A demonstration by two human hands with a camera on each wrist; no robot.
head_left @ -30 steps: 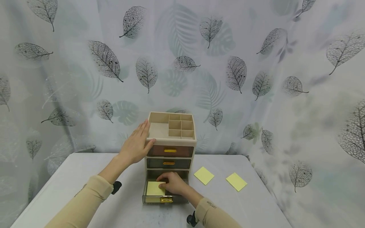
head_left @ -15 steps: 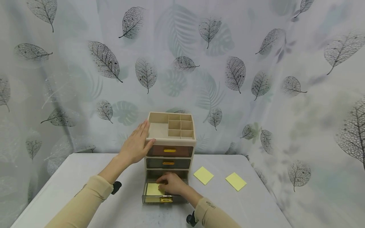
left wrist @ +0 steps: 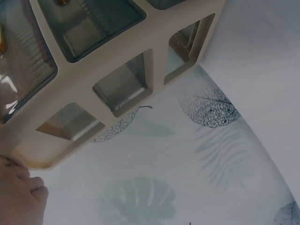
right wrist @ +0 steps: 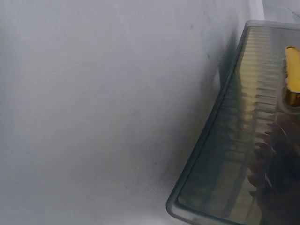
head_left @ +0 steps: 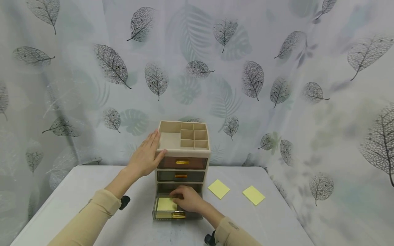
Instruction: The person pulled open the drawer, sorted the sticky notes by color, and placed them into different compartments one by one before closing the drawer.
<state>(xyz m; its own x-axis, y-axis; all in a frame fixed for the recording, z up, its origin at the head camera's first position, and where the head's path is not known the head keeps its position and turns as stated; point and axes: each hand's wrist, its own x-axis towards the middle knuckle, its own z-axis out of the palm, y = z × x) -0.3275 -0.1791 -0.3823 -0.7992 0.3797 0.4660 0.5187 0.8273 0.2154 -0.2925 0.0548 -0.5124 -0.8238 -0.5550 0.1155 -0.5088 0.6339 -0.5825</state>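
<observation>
A cream desktop drawer organizer [head_left: 183, 152] stands on the table, its bottom drawer [head_left: 197, 216] pulled out. My left hand [head_left: 144, 157] rests on its upper left side, fingers straight along the rim and thumb at the top front edge. Inside the drawer, yellow sticky notes [head_left: 166, 204] lie flat in the left half. My right hand [head_left: 189, 199] reaches into the drawer with bent fingers, fingertips right at the notes' right edge; I cannot tell whether they pinch any. The right wrist view shows the drawer's clear front and gold handle [right wrist: 293, 70].
Two more yellow sticky notes, a nearer-in one [head_left: 219, 189] and one farther right [head_left: 253, 195], lie on the white table [head_left: 240, 222] right of the organizer. Its top tray [head_left: 170, 140] has several compartments. A leaf-print curtain [head_left: 197, 92] hangs behind.
The sticky notes in the drawer have settled slightly lower and toward the drawer front. My right hand has shifted a little, its cuff moving right. The left hand stays put on the organizer.
</observation>
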